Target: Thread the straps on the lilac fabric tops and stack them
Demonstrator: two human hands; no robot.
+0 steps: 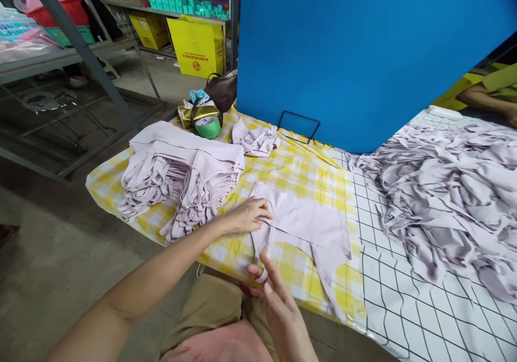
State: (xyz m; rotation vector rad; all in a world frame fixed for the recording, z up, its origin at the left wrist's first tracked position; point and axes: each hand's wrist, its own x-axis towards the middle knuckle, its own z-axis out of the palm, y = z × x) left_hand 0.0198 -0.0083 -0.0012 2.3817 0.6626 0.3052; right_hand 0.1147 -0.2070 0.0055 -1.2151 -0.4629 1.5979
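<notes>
A pale lilac garment (311,219) lies spread on the yellow checked cloth (331,181), its straps hanging toward the table's front edge. My left hand (252,215) is on the garment's left end, fingers curled together over the fabric; what they pinch is too small to make out. Below it, my right hand (274,292) is at the front edge by the left strap, fingers apart, with a small light band around one finger. Left of my hands a thick stack of matching garments (181,162) rests with straps hanging down.
A loose heap of lilac garments (444,189) covers the right side. A blue panel (343,55) stands behind, beside a crumpled garment (256,138), green tape roll (208,127) and black wire frame (299,126). At far right is another person's arm (480,97).
</notes>
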